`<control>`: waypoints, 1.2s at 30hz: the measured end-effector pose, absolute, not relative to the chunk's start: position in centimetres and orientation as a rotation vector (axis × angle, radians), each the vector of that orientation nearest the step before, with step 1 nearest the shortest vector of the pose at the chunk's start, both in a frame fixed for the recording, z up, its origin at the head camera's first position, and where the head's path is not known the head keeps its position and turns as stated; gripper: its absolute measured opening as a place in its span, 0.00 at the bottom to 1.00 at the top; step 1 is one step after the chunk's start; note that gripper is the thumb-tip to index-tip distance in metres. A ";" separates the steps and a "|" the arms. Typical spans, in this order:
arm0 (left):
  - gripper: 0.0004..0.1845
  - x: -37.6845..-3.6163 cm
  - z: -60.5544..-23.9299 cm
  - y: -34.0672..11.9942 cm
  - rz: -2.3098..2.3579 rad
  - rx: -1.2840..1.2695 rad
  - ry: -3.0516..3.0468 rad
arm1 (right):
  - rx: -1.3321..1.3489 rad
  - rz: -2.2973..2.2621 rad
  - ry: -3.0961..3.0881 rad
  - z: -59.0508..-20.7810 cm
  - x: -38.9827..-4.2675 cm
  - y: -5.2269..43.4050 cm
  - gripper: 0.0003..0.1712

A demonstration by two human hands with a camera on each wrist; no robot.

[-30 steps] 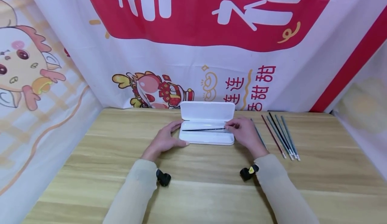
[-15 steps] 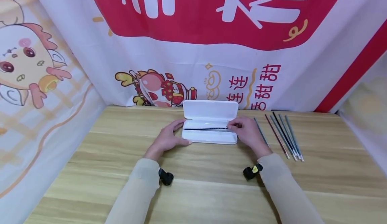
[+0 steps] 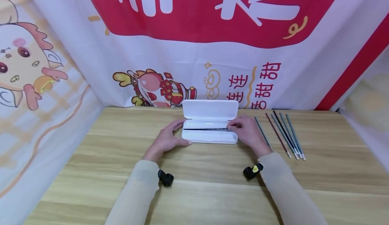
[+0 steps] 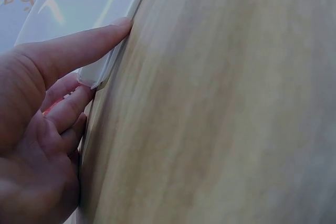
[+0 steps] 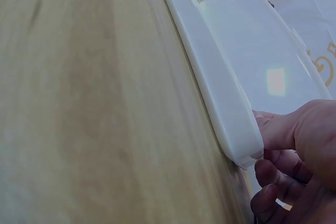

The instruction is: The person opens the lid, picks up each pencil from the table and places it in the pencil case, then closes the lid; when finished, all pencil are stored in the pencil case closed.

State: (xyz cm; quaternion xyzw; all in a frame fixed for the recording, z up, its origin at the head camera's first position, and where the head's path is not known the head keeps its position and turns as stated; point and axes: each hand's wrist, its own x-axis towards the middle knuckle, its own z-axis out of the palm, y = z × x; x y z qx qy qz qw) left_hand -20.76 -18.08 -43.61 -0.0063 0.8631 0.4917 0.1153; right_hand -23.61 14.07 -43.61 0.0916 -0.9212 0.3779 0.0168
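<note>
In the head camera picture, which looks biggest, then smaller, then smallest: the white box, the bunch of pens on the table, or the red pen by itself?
1. White box, lid open.
2. Bunch of pens; it looks about as long as the box but far thinner.
3. Red pen, one thin stick in that bunch.

My left hand point(image 3: 165, 140) sits against the left end of the white case point(image 3: 209, 136), my right hand point(image 3: 247, 132) against its right end, so both ends are blocked. The raised lid point(image 3: 210, 109) stands just behind the tray and bars any reach from the back, with the banner point(image 3: 194, 49) hanging close behind it. To my right, a row of pens point(image 3: 284, 134) lies near my right hand, narrowing the way there. The bare wooden table point(image 3: 200, 191) between me and the case is open room, as is the stretch to my left.
</note>
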 end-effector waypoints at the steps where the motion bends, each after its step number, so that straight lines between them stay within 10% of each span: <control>1: 0.49 -20.8 -43.6 -18.1 1.438 -0.020 2.528 | 0.278 1.173 -2.864 -43.7 -23.6 14.0 0.07; 36: 0.49 -20.9 -43.8 -18.2 1.446 0.013 2.512 | 0.271 1.100 -2.896 -43.6 -23.5 14.1 0.08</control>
